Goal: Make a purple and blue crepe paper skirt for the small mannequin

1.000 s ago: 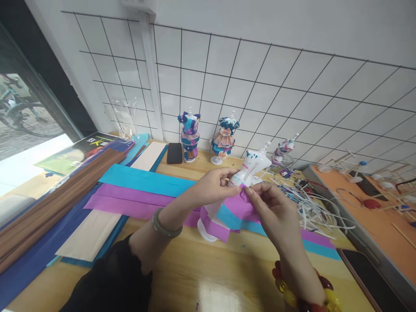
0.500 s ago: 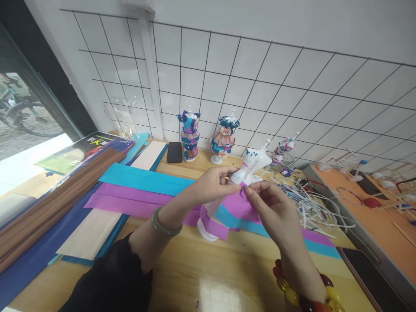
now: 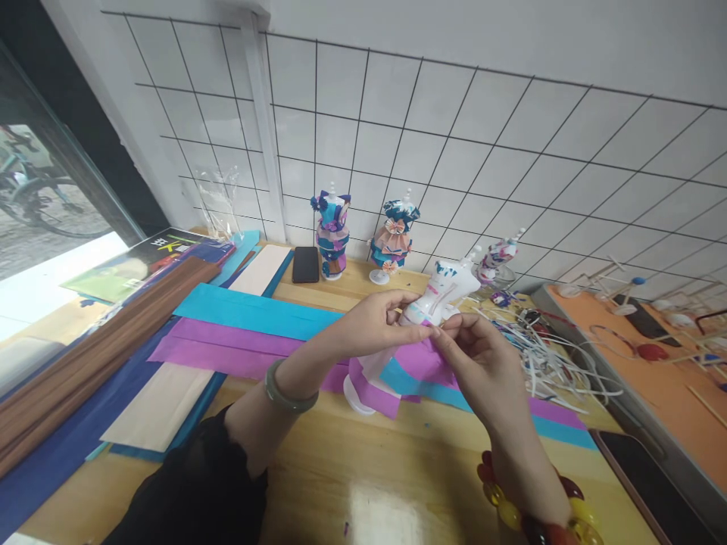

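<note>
A small white mannequin doll (image 3: 444, 294) stands tilted on its round base (image 3: 353, 399) over the wooden table (image 3: 363, 484). My left hand (image 3: 372, 325) is closed round the doll's waist. My right hand (image 3: 480, 363) pinches a purple paper strip (image 3: 417, 359) against the waist, fingers pressed together. A purple and blue paper skirt (image 3: 378, 386) hangs below the hands.
Long blue, purple, cream and brown paper sheets (image 3: 227, 333) cover the left of the table. Two dressed dolls (image 3: 332, 235) and a black phone (image 3: 305, 265) stand by the grid wall. White paper strips (image 3: 545, 356) pile at right, beside an orange tray (image 3: 653, 363). Another phone (image 3: 647, 484) lies near right.
My right hand has shifted slightly up and left along the doll's waist with the purple strip. The doll has turned a little. My left hand keeps its hold.
</note>
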The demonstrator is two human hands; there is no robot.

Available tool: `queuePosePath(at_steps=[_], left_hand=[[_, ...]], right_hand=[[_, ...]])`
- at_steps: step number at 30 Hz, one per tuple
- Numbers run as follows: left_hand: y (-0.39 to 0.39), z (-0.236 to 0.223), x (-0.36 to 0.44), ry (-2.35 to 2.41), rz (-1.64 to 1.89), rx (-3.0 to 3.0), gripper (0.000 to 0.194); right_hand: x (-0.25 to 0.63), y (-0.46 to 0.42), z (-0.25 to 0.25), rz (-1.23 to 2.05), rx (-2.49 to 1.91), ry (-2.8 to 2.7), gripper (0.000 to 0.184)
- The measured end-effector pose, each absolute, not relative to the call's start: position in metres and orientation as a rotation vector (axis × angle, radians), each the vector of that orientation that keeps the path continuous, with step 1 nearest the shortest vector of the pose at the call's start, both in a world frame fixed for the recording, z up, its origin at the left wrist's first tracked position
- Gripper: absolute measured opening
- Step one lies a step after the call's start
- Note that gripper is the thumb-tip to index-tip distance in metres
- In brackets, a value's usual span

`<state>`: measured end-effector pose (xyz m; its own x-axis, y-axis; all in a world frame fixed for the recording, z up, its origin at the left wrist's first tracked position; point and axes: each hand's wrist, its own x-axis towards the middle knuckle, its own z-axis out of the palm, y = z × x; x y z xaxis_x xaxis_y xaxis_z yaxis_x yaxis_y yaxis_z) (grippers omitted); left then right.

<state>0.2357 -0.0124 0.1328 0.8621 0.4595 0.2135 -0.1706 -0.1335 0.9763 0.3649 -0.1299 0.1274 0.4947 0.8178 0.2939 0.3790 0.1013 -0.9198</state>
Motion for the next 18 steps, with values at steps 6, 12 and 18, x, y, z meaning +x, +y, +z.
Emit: queuePosePath(at_steps=[6,12,18], left_hand=[[-0.012,0.13,0.239,0.245,0.54,1.527,0.049],[-0.005,0.129,0.238,0.266,0.53,1.533,0.048],[0.0,0.127,0.238,0.245,0.562,1.516,0.041]], right_hand=[[0.368,-0.127,0.125,0.561,-1.491,-1.064,0.027],[0.37,-0.127,0.131,0.677,-1.483,-1.106,0.026],[0.375,-0.131,0.132,0.624,-1.551,-1.16,0.025]])
